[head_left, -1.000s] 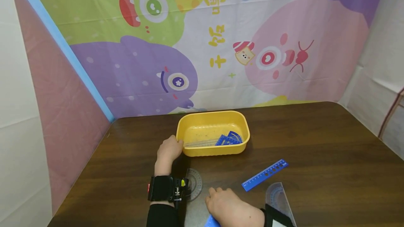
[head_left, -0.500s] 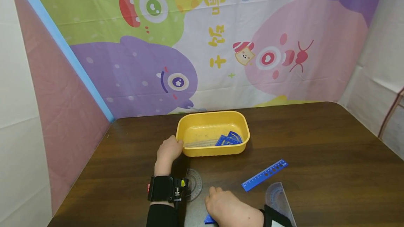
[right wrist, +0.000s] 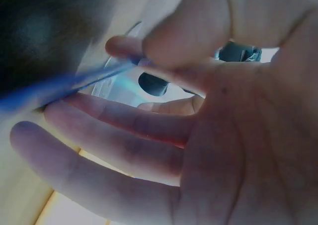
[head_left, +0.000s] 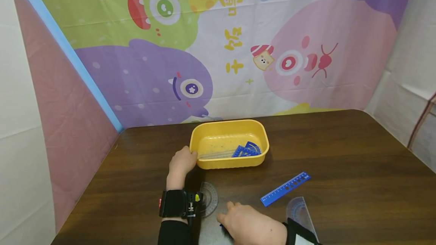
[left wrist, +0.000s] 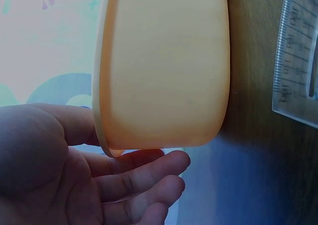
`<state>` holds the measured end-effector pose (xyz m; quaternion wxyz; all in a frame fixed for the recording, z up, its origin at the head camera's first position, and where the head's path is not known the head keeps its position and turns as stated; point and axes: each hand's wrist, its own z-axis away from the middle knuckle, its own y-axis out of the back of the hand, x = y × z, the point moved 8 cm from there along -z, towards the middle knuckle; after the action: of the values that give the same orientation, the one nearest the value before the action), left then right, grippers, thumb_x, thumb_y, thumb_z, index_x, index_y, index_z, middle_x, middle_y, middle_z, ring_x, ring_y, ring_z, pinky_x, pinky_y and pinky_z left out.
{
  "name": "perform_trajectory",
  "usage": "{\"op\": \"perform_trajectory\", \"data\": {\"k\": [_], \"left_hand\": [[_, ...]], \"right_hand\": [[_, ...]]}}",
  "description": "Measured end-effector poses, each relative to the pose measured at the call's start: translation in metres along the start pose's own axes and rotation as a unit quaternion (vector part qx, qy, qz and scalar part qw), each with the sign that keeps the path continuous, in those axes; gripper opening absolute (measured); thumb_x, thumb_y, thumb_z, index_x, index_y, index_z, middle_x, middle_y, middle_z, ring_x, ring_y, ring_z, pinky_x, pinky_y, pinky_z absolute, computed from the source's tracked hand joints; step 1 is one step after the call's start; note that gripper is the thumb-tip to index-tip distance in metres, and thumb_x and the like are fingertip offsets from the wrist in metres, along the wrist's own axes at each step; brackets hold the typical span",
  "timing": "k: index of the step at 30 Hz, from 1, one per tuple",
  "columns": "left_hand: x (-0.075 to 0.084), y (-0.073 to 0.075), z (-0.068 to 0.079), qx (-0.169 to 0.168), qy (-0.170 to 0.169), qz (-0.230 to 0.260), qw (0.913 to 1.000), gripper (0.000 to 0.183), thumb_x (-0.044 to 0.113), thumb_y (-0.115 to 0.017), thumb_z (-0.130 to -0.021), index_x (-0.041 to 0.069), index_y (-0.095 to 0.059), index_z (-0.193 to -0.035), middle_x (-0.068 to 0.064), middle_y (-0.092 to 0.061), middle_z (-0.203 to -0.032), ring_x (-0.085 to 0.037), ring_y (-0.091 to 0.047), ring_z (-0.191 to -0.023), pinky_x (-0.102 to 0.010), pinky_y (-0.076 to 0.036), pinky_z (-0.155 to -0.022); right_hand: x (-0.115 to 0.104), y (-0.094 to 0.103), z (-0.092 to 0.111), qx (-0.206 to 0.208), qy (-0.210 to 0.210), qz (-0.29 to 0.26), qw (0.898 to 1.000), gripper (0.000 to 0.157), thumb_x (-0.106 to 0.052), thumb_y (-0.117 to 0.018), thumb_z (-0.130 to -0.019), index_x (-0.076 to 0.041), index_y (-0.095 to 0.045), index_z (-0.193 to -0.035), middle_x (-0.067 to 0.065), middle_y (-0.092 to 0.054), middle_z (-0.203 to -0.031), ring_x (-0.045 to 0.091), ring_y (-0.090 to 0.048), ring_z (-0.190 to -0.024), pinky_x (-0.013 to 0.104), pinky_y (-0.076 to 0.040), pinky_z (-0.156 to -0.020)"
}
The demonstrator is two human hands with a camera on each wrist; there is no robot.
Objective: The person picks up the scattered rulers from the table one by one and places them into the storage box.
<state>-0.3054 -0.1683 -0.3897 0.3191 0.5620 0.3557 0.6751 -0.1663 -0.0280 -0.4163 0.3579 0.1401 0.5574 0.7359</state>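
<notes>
A yellow plastic tray [head_left: 231,163] stands on the brown table. My left hand [head_left: 182,160] holds its left end, the thumb at the rim [left wrist: 102,111] and the fingers along the outside. Inside lie a blue set square [head_left: 244,151], a blue protractor [head_left: 253,146] and a clear ruler [head_left: 218,154]. Low in the head view, my right hand [head_left: 250,222] is over a grey sheet [head_left: 211,230]. In the right wrist view its thumb and fingers pinch a thin blue plastic piece [right wrist: 64,86], seen edge-on and blurred; I cannot tell which kind.
A clear protractor [head_left: 209,199] lies beside the left wrist. Right of the right hand are a blue ruler [head_left: 285,189] and another clear protractor [head_left: 301,214], partly covered by the right cuff. A printed cloth [head_left: 235,97] hangs behind the table.
The blue corner that showed under my right hand has gone out of sight in the head view, and that hand has shifted slightly. My left hand and the tray have stayed in place.
</notes>
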Motion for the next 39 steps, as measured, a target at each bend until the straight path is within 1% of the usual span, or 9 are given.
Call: {"op": "perform_trajectory", "data": {"k": [4,8,17,23,26,30,35,37,39], "left_hand": [[0.0,0.0,0.0,0.0,-0.002,-0.003,1.0,0.029,0.023,-0.038,-0.091,-0.004,-0.049,-0.096,-0.009,-0.043,-0.069,-0.022,-0.045,-0.061,-0.031,-0.033,-0.054],[0.0,0.0,0.0,0.002,-0.003,-0.002,1.0,0.03,0.023,-0.038,-0.091,-0.004,-0.049,-0.096,-0.009,-0.043,-0.069,-0.023,-0.045,-0.061,-0.031,-0.033,-0.054],[0.0,-0.001,0.0,0.0,0.001,-0.013,0.9999,0.032,0.024,-0.037,-0.092,-0.005,-0.049,-0.1,-0.01,-0.045,-0.071,-0.024,-0.047,-0.064,-0.033,-0.034,-0.056],[0.0,-0.001,-0.001,0.003,0.001,-0.017,0.9998,0.032,0.022,-0.036,-0.092,-0.005,-0.049,-0.102,-0.01,-0.044,-0.071,-0.024,-0.046,-0.062,-0.033,-0.034,-0.056],[0.001,-0.001,0.0,0.003,0.002,-0.015,0.9999,0.032,0.022,-0.035,-0.092,-0.005,-0.049,-0.102,-0.01,-0.043,-0.07,-0.024,-0.046,-0.062,-0.033,-0.034,-0.055],[0.001,-0.002,-0.001,-0.002,0.002,-0.014,0.9999,0.033,0.022,-0.035,-0.092,-0.005,-0.049,-0.104,-0.01,-0.044,-0.071,-0.024,-0.046,-0.063,-0.033,-0.034,-0.056],[-0.001,-0.002,-0.002,-0.004,0.001,-0.014,0.9999,0.033,0.022,-0.035,-0.092,-0.005,-0.048,-0.103,-0.01,-0.044,-0.071,-0.024,-0.046,-0.063,-0.033,-0.034,-0.056],[-0.001,-0.002,-0.002,-0.004,0.001,-0.013,0.9999,0.032,0.022,-0.035,-0.092,-0.005,-0.048,-0.102,-0.01,-0.043,-0.071,-0.024,-0.045,-0.062,-0.033,-0.033,-0.056],[-0.001,-0.002,-0.003,-0.004,0.0,-0.014,0.9999,0.032,0.022,-0.035,-0.092,-0.005,-0.048,-0.102,-0.01,-0.043,-0.071,-0.024,-0.045,-0.062,-0.033,-0.033,-0.055]], "right_hand": [[0.001,0.002,0.001,0.012,-0.016,-0.002,1.0,0.043,-0.026,-0.076,-0.069,-0.018,-0.059,-0.108,0.002,-0.056,-0.094,0.014,-0.056,-0.083,0.031,-0.048,-0.065],[0.001,0.004,0.002,0.022,-0.026,-0.004,0.999,0.044,-0.017,-0.075,-0.069,-0.015,-0.057,-0.108,0.002,-0.057,-0.095,0.013,-0.056,-0.082,0.031,-0.048,-0.067],[-0.002,0.013,0.009,0.068,-0.009,0.025,0.997,0.04,-0.014,-0.07,-0.073,-0.011,-0.058,-0.111,0.001,-0.059,-0.092,0.013,-0.058,-0.078,0.028,-0.047,-0.061],[-0.003,0.023,0.013,0.103,0.005,0.042,0.994,0.026,-0.014,-0.066,-0.077,-0.014,-0.059,-0.102,-0.002,-0.057,-0.081,0.011,-0.057,-0.07,0.027,-0.045,-0.054],[-0.001,0.031,0.016,0.122,0.005,0.039,0.992,0.021,-0.011,-0.065,-0.078,-0.016,-0.058,-0.097,-0.004,-0.056,-0.079,0.011,-0.057,-0.069,0.028,-0.044,-0.053],[0.005,0.048,0.024,0.167,0.005,0.036,0.985,0.024,-0.005,-0.066,-0.074,-0.017,-0.056,-0.091,-0.005,-0.056,-0.079,0.011,-0.057,-0.07,0.027,-0.044,-0.054],[0.011,0.072,0.038,0.222,0.012,0.027,0.975,0.033,0.004,-0.066,-0.069,-0.016,-0.057,-0.094,-0.003,-0.058,-0.082,0.013,-0.059,-0.072,0.025,-0.045,-0.057],[0.013,0.082,0.044,0.251,0.015,0.028,0.968,0.037,0.006,-0.065,-0.067,-0.015,-0.057,-0.096,-0.002,-0.06,-0.084,0.014,-0.059,-0.073,0.025,-0.046,-0.058],[0.014,0.091,0.049,0.288,0.017,0.04,0.957,0.04,0.009,-0.064,-0.065,-0.014,-0.056,-0.097,-0.003,-0.06,-0.086,0.014,-0.059,-0.073,0.025,-0.046,-0.059]]}}
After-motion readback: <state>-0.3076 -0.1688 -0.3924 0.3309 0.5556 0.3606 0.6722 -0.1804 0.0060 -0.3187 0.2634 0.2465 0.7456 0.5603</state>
